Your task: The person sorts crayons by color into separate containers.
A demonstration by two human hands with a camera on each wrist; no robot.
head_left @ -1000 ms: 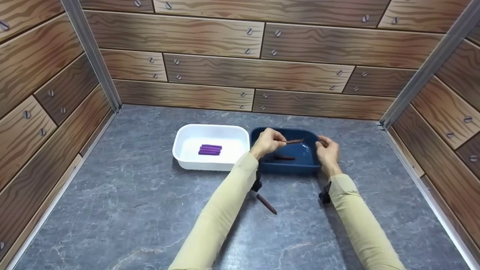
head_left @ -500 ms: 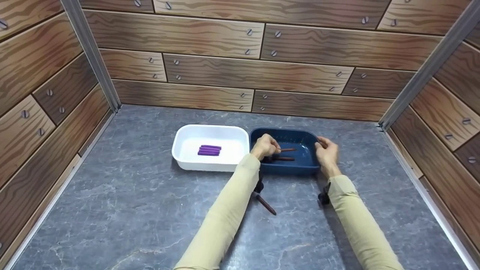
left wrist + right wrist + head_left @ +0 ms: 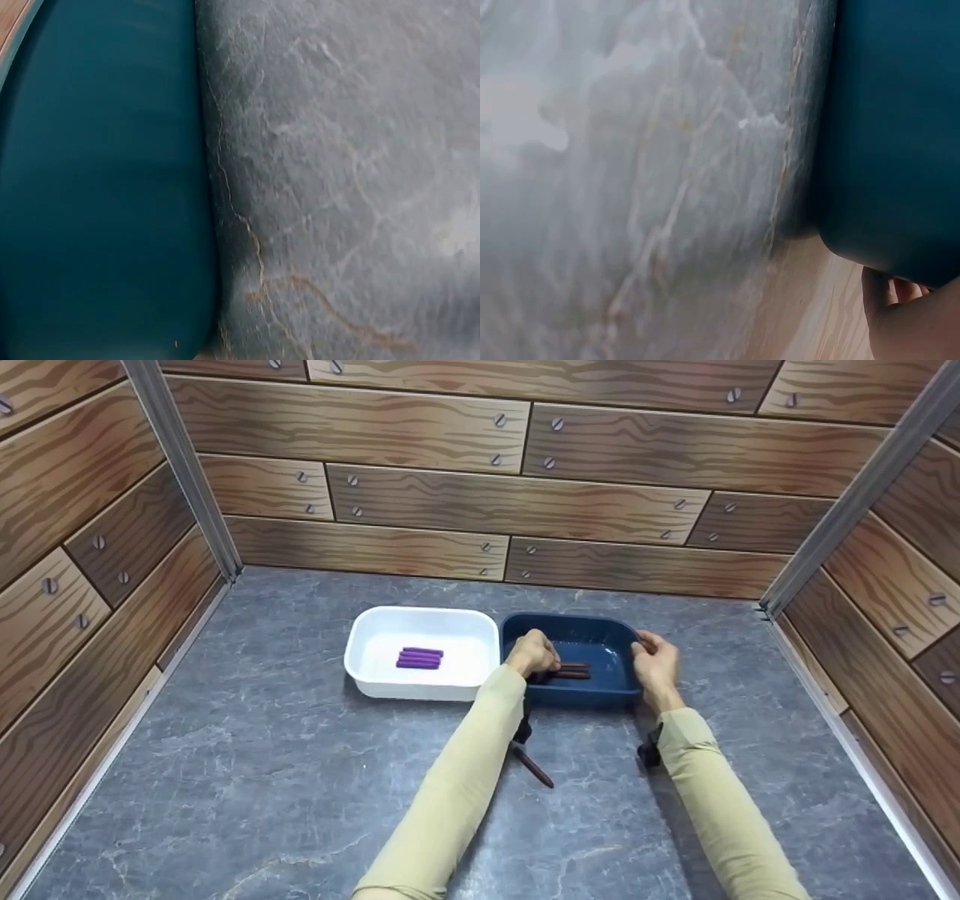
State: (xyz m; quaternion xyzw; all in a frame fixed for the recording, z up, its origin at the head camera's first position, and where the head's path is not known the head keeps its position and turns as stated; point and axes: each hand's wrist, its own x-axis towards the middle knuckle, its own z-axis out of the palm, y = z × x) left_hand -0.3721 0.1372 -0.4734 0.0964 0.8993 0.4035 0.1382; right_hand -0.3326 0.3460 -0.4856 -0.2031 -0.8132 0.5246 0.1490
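In the head view my left hand [image 3: 533,652] is low inside the dark blue tray [image 3: 592,701], pinching the left end of a slim brown stick [image 3: 576,664]. That stick lies close behind a second brown stick [image 3: 574,676] on the tray floor, roughly parallel to it. My right hand [image 3: 655,664] grips the tray's right rim, thumb inside and fingers around the outside. The right wrist view shows part of the right hand [image 3: 915,322] against the tray's outer wall [image 3: 900,135]. Only the tray wall [image 3: 105,180] and tabletop appear in the left wrist view.
A white tray [image 3: 420,690] stands directly left of the blue one, with several purple sticks [image 3: 420,658] side by side in it. Another brown stick [image 3: 534,767] lies on the grey marbled tabletop [image 3: 262,780], partly hidden by the left forearm. Wood-patterned walls [image 3: 420,502] enclose the area.
My left hand has lowered the brown stick from above the blue tray to its floor, bringing it beside the other one. The right hand has stayed at the rim.
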